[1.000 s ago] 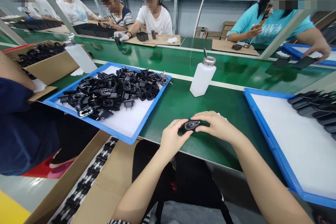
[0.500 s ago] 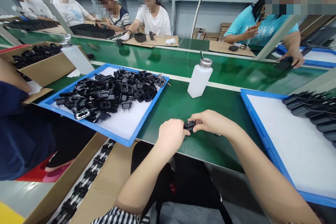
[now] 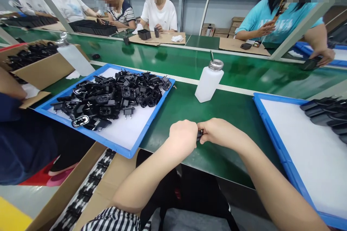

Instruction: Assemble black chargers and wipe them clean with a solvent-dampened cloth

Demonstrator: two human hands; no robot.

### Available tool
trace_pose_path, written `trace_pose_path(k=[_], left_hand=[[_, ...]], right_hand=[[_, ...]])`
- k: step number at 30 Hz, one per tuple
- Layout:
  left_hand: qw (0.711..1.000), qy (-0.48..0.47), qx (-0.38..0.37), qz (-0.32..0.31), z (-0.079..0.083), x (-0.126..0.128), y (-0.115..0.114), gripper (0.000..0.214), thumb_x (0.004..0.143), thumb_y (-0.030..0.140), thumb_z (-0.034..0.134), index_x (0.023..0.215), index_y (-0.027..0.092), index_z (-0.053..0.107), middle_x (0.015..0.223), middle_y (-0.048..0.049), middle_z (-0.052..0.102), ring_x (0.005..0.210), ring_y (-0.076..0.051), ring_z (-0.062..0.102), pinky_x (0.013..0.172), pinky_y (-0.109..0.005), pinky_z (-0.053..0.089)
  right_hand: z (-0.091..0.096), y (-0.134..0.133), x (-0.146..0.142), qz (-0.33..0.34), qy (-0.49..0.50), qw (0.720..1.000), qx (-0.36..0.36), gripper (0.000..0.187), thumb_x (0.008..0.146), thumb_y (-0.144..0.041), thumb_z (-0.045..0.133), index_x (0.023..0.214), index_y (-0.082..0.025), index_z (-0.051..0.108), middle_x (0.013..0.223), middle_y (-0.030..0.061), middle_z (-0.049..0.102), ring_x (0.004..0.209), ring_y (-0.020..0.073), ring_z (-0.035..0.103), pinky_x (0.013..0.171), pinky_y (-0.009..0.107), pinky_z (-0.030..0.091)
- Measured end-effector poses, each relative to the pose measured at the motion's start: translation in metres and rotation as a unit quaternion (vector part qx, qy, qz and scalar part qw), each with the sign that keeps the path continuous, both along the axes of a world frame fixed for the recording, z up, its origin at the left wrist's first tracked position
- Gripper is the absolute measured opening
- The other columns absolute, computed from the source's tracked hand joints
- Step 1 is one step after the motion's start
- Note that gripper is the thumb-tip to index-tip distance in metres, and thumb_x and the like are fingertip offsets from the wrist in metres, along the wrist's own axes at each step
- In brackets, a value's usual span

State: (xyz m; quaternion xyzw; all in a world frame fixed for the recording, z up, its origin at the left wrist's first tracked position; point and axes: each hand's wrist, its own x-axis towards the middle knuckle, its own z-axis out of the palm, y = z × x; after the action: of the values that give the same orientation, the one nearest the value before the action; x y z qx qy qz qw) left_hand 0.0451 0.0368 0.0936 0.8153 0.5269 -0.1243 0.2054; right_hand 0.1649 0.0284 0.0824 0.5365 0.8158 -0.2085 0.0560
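Note:
Between my two hands, over the near edge of the green bench (image 3: 179, 108), is a small black plug adapter (image 3: 200, 135), mostly covered by fingers. My left hand (image 3: 183, 133) is closed on its left side, with the back of the hand towards me. Thumb and fingertips of my right hand (image 3: 217, 131) pinch it from the right. To the left, a blue-rimmed tray (image 3: 127, 144) carries a heap of black plug adapters (image 3: 121, 94). A white pump bottle (image 3: 208, 83) stands upright beyond my hands.
At right lies another blue-rimmed tray (image 3: 292, 162) with black power adapters (image 3: 322, 112). Cardboard boxes (image 3: 48, 68) sit at left, one below the bench. A second white bottle (image 3: 74, 57) stands behind the left tray. Several co-workers sit across the green conveyor (image 3: 168, 61); another person's arm is at far left.
My left hand has turned and closed further over the plug adapter, hiding more of it. Across the belt, a co-worker's gloved hand has drawn back from a black part. The view has shifted slightly.

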Motion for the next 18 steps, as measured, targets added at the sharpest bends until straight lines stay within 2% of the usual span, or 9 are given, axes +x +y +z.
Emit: trace_pose_path(k=[6, 10, 12, 15, 18], left_hand=[[1.0, -0.021, -0.007, -0.003, 0.0, -0.006, -0.002, 0.015, 0.058, 0.02, 0.065, 0.07, 0.013, 0.061, 0.068, -0.0078, 0.059, 0.064, -0.02, 0.056, 0.049, -0.023, 0.035], [0.993, -0.115, 0.035, 0.003, -0.017, -0.02, -0.009, 0.02, 0.062, 0.03, 0.061, 0.075, 0.014, 0.06, 0.064, -0.0048, 0.059, 0.063, -0.019, 0.054, 0.049, -0.024, 0.032], [0.98, -0.198, 0.034, 0.007, -0.03, -0.028, -0.011, 0.021, 0.066, 0.032, 0.057, 0.081, 0.017, 0.06, 0.059, -0.0011, 0.057, 0.06, -0.017, 0.053, 0.05, -0.023, 0.032], [0.95, -0.311, -0.013, 0.026, -0.048, -0.035, -0.01, 0.028, 0.067, 0.028, 0.055, 0.093, 0.019, 0.057, 0.054, 0.0033, 0.052, 0.056, -0.013, 0.05, 0.053, -0.021, 0.034], [0.92, -0.383, -0.069, 0.056, -0.059, -0.041, -0.006, 0.041, 0.064, 0.024, 0.057, 0.103, 0.017, 0.051, 0.055, 0.005, 0.05, 0.055, -0.01, 0.048, 0.056, -0.02, 0.036]], right_hand=[[-0.001, 0.002, 0.0, -0.002, 0.0, 1.0, 0.01, 0.013, 0.061, -0.014, 0.066, 0.068, -0.019, 0.056, 0.057, -0.0044, 0.055, 0.056, 0.0131, 0.051, 0.042, 0.02, 0.025], [-0.004, 0.0, 0.0, -0.024, 0.014, 0.999, 0.02, 0.015, 0.06, -0.019, 0.068, 0.068, -0.019, 0.055, 0.057, -0.0045, 0.055, 0.055, 0.0128, 0.051, 0.042, 0.02, 0.025], [-0.005, -0.004, 0.0, -0.033, 0.012, 0.999, 0.032, 0.016, 0.06, -0.022, 0.068, 0.068, -0.019, 0.054, 0.057, -0.0043, 0.055, 0.055, 0.0132, 0.051, 0.041, 0.021, 0.024], [-0.006, -0.01, 0.002, -0.045, 0.009, 0.998, 0.033, 0.018, 0.062, -0.027, 0.066, 0.07, -0.018, 0.053, 0.058, -0.0031, 0.055, 0.056, 0.0144, 0.051, 0.042, 0.021, 0.026], [-0.009, -0.016, 0.008, -0.072, 0.029, 0.997, 0.013, 0.027, 0.066, -0.033, 0.063, 0.085, -0.018, 0.052, 0.065, -0.0019, 0.058, 0.06, 0.0164, 0.053, 0.045, 0.023, 0.031]])
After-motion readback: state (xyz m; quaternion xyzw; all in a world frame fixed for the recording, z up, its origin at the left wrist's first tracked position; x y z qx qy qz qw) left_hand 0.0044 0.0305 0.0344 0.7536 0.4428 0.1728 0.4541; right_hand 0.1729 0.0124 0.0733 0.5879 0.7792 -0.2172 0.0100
